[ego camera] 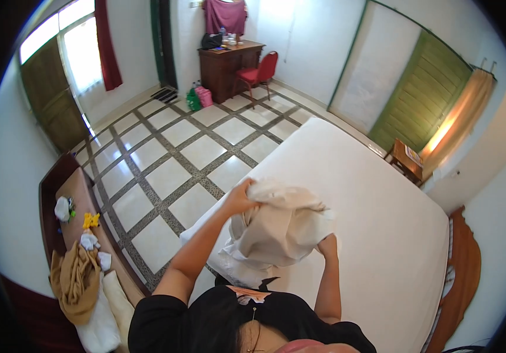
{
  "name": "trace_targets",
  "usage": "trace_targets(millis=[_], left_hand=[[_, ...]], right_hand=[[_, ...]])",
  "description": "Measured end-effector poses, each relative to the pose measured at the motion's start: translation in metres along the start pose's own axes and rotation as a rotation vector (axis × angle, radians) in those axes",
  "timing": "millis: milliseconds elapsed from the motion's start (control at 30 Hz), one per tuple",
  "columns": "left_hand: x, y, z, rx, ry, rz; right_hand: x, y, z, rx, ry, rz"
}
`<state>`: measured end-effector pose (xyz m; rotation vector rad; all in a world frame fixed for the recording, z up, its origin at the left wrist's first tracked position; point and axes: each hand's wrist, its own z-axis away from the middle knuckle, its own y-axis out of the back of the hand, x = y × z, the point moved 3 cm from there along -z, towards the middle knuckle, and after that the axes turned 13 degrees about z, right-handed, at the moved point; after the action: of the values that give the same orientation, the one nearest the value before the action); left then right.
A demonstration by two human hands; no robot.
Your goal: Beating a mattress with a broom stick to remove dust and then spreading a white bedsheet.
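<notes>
Bunched beige-white fabric (281, 225) hangs between my two hands in front of my body, over the near edge of the bed. My left hand (240, 197) grips its upper left side, fingers curled around the cloth. Lower on the other side, my right hand (328, 245) is closed on the fabric's right edge. A pale layer of the cloth drops toward my waist. Beneath and beyond it lies a mattress (376, 212) with a smooth white cover. Folds hide some of my fingertips.
To the left, a long padded bench (70, 187) holds a brown cloth (74, 282), pillows (98, 322) and a yellow toy (91, 220). A carved wooden headboard (462, 264) borders the bed's right end. Beyond the tiled floor (202, 152) stand a desk (222, 70) and a red chair (259, 70).
</notes>
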<state>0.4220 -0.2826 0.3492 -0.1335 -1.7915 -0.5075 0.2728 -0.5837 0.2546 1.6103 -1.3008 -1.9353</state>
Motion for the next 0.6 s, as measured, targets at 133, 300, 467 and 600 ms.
trace_targets(millis=[133, 300, 467, 600], left_hand=[[-0.081, -0.062, 0.014, -0.256, -0.163, -0.085], [-0.086, -0.099, 0.032, -0.730, -0.214, -0.023], [-0.060, -0.072, 0.023, -0.884, -0.112, 0.149], [-0.071, -0.067, 0.022, -0.889, -0.072, 0.170]], right_hand=[[0.018, -0.046, 0.029, -0.385, -0.110, -0.024], [-0.070, -0.056, 0.047, -0.061, 0.298, 0.085], [-0.123, -0.076, 0.060, -0.116, 0.248, 0.027], [-0.127, -0.075, 0.065, -0.029, 0.098, 0.122]])
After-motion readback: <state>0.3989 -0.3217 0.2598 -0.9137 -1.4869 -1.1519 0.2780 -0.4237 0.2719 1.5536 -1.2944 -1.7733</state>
